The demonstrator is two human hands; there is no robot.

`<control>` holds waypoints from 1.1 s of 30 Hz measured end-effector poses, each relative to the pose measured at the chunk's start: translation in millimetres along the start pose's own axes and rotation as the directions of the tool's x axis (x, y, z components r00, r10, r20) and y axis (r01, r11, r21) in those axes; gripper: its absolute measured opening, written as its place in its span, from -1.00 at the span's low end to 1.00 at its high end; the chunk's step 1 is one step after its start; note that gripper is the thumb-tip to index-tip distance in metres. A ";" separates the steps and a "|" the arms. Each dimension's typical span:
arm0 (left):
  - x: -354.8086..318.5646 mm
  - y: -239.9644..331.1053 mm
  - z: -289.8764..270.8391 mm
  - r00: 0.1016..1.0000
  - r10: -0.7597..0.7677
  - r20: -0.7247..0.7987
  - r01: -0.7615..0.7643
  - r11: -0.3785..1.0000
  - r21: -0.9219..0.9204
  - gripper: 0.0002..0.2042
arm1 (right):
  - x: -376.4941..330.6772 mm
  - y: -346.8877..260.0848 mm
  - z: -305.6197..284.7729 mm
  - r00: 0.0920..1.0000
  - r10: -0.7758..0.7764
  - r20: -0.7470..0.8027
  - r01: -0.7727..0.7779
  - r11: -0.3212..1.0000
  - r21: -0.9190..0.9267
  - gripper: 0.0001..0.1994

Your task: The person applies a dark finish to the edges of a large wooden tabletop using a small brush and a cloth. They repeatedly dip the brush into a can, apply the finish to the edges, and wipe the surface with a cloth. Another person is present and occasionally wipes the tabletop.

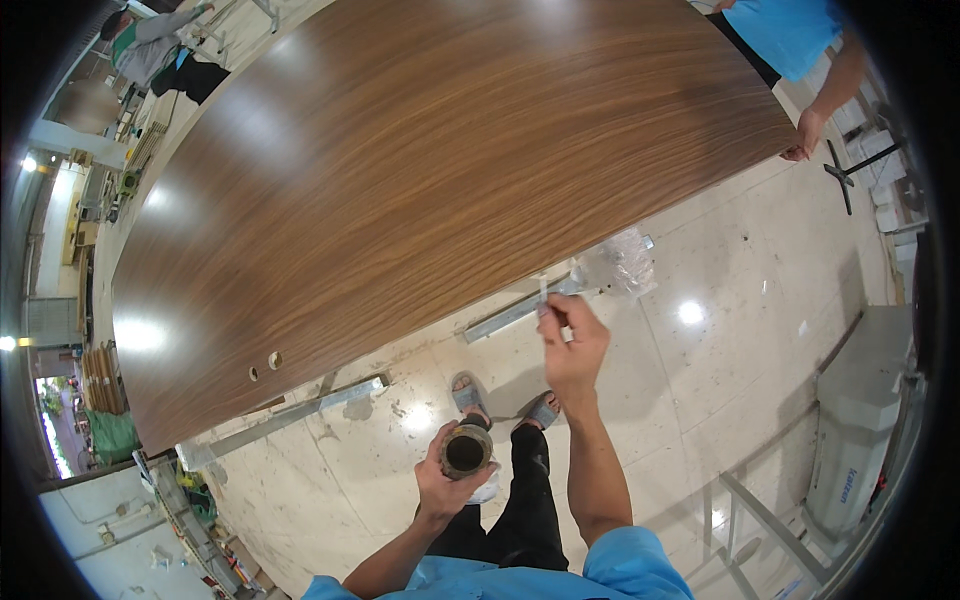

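My left hand (443, 490) is wrapped round a small cylindrical pot (484, 432), held upright in front of my legs; its inside looks dark. With thumb and fingers pinched, my right hand (577, 345) grips a thin pale stick (543, 290), slightly blurred. The stick's far end is at the near edge of a large brown wood-grain panel (450, 170); whether it touches cannot be made out. Two small holes, including a larger hole (275, 359), show near the panel's left end.
A co-worker's hand (803, 137) is at the panel's right corner. Another person (160, 60) is at the far left. Below the panel lie metal bars (330, 400) and clear plastic wrap (620, 262). A grey cabinet (858, 425) and metal frame (770, 520) stand at right.
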State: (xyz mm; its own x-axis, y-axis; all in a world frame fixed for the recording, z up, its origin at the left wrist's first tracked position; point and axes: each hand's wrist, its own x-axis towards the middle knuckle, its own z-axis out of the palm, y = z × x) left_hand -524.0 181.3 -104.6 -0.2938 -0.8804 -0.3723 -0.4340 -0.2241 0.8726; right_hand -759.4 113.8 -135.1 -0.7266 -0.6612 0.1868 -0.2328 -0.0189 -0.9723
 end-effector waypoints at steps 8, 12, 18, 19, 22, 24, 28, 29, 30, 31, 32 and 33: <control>-3.2 -13.2 0.7 0.999 0.032 0.009 -0.032 0.998 0.059 -0.20 | -20.2 -7.8 23.2 0.986 0.020 0.163 -0.022 1.000 0.010 -0.90; -2.6 -17.4 -3.6 1.000 0.018 0.004 -0.018 0.998 0.062 -0.19 | -19.0 -6.7 20.8 0.998 0.025 0.059 -0.029 0.998 0.060 -0.91; 2.6 -27.2 -10.9 0.997 0.071 -0.028 -0.068 0.993 0.097 -0.20 | -32.2 -8.9 40.3 0.984 0.119 0.133 -0.128 0.990 0.060 -0.91; 2.8 -27.9 -11.7 0.997 0.072 -0.030 -0.069 0.994 0.089 -0.20 | -38.1 -11.4 44.9 0.984 0.053 0.170 -0.065 0.996 0.064 -0.90; 2.7 -30.0 -15.0 0.997 0.065 -0.035 -0.063 0.996 0.069 -0.20 | -44.5 -13.6 47.6 0.964 -0.085 0.250 0.064 0.994 0.089 -0.91; 1.9 -32.4 -19.1 0.998 0.046 -0.047 -0.043 0.997 0.064 -0.20 | -42.3 -12.1 43.3 0.993 -0.016 0.114 0.008 0.997 0.071 -0.90; 3.8 -41.6 -25.1 0.995 0.061 -0.078 -0.056 0.997 0.058 -0.21 | -39.4 -9.7 44.6 0.990 0.140 -0.019 -0.136 0.978 0.159 -0.89; 4.3 -43.7 -26.0 0.995 0.060 -0.082 -0.056 0.997 0.051 -0.21 | -41.9 -10.7 48.9 0.989 0.141 0.050 -0.147 0.979 0.138 -0.90; 4.8 -45.4 -26.6 0.996 0.046 -0.082 -0.045 0.999 0.015 -0.21 | -47.7 -13.7 56.0 0.983 0.143 0.116 -0.156 0.981 0.116 -0.92; 4.9 -46.8 -27.2 0.995 0.055 -0.088 -0.053 0.998 0.030 -0.21 | -53.4 -16.7 62.1 0.970 0.153 0.190 -0.175 0.979 0.105 -0.93; 4.9 -47.8 -27.7 0.994 0.050 -0.093 -0.049 0.999 0.016 -0.20 | -57.5 -19.0 65.6 0.956 0.103 0.275 -0.136 0.985 0.104 -0.93; 4.7 -48.6 -28.6 0.994 0.045 -0.098 -0.045 0.999 0.003 -0.20 | -59.7 -20.5 66.6 0.962 0.062 0.265 -0.089 0.992 0.092 -0.92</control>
State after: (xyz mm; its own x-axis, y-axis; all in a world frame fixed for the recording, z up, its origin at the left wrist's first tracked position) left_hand -480.0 176.1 -139.7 -0.2283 -0.9264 -0.2995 -0.4226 -0.1828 0.8877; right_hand -668.2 103.7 -135.7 -0.5420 -0.8364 0.0824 -0.1063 -0.0291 -0.9939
